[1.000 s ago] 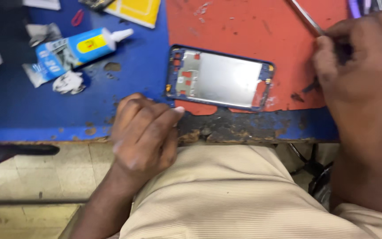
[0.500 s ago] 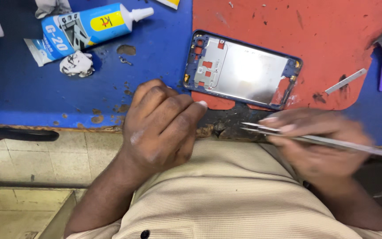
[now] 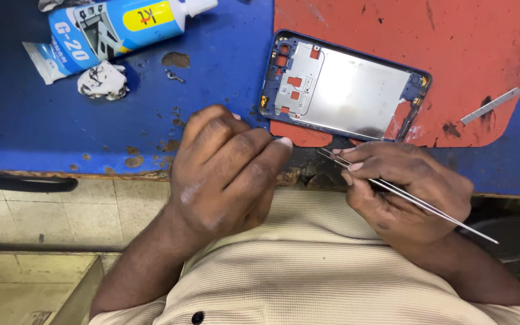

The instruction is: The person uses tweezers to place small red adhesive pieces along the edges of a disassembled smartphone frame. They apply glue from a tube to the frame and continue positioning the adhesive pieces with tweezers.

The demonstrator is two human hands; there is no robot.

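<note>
Now the right hand, which was up at two o'clock a second ago, sits at the bench edge pinching tweezers, tips at ten o'clock toward the phone frame. Left hand stays curled, holding nothing, at the frame's seven o'clock.

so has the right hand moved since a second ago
Yes. The right hand came down from beyond the phone frame to the table edge nearest the person, holding tweezers.
</note>
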